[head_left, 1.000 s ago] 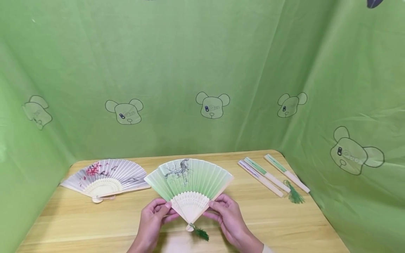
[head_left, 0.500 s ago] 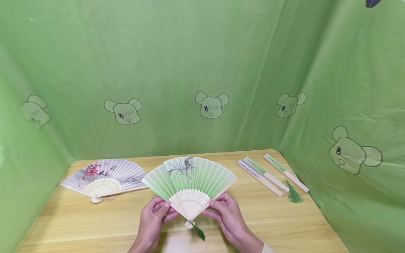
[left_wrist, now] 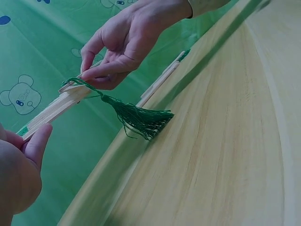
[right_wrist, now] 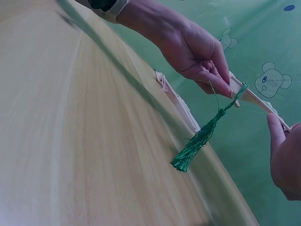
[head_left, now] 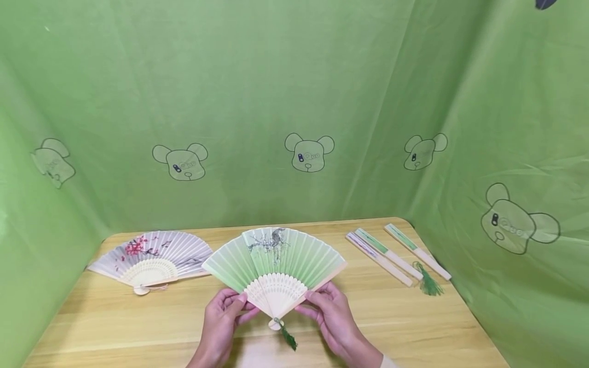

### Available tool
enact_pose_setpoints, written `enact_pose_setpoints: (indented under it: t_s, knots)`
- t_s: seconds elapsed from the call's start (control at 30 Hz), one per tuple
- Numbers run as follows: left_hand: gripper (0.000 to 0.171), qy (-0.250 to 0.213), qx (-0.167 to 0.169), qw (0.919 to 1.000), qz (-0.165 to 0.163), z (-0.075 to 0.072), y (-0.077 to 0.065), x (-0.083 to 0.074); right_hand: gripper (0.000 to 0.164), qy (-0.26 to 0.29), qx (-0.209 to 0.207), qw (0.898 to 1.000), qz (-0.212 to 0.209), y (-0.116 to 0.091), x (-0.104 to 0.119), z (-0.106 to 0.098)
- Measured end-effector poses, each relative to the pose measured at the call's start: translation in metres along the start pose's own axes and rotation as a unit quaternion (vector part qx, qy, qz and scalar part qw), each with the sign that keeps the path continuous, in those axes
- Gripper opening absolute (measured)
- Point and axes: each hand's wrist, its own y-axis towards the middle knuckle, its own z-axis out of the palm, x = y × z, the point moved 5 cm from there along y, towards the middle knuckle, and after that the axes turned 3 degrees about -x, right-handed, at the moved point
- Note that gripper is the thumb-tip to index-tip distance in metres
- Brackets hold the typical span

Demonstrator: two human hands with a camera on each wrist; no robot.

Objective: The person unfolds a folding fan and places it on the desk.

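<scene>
A green hand fan [head_left: 299, 255] with a dark bird-and-branch print is spread between my hands, held above the table. My left hand [head_left: 220, 322] pinches its left outer rib, thumb in front. On the opposite rib, my right hand [head_left: 333, 319] pinches in the same way. The fan's pale pierced ribs [head_left: 276, 291] meet at a pivot, from which a green tassel [head_left: 289, 337] hangs. Both wrist views show the fan edge-on, with the tassel [left_wrist: 136, 117] dangling beside the table edge. The fingers behind the fan are partly hidden.
An open grey-white fan with red blossoms [head_left: 184, 250] lies at the left of the wooden table [head_left: 115, 322]. Folded fans [head_left: 379, 258] lie at the right, with a green tassel [head_left: 429, 281] among them. A green printed curtain [head_left: 248, 92] surrounds the table.
The green fan has spread wider, its upper corners moving outward. Its pivot and tassel have risen slightly. Both hands keep their pinch and have hardly shifted.
</scene>
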Motion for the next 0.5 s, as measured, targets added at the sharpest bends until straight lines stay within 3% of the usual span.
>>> enact_pose_setpoints:
  t_s: [0.5]
  knots:
    - [0.014, -0.019, 0.004, 0.9998, 0.010, -0.0030, -0.0005, 0.0028, 0.055, 0.020, -0.013, 1.000, -0.006, 0.0010, -0.0045, 0.0004]
